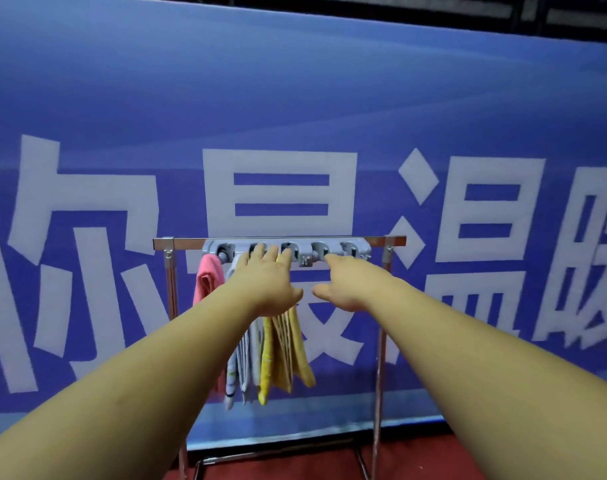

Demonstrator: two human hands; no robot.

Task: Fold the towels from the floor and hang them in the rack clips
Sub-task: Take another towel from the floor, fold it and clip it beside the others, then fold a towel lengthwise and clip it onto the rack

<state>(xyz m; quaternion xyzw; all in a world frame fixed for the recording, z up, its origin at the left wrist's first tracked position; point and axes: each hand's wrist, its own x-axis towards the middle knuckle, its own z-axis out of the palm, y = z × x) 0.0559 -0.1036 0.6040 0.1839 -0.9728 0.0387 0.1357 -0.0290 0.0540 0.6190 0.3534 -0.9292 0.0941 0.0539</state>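
A metal rack carries a grey clip bar on its top rail. A pink towel hangs from the leftmost clip, a white patterned towel from the one beside it, and a yellow towel from the middle clip. My left hand is stretched out flat, fingers at the clip bar over the top of the yellow towel. My right hand reaches to the clip right of the middle, fingers extended and holding nothing. The two rightmost clips carry no towel.
A large blue banner with white characters stands directly behind the rack. Red floor shows below, with the rack's base bars on it. The rack's right post stands beside my right forearm.
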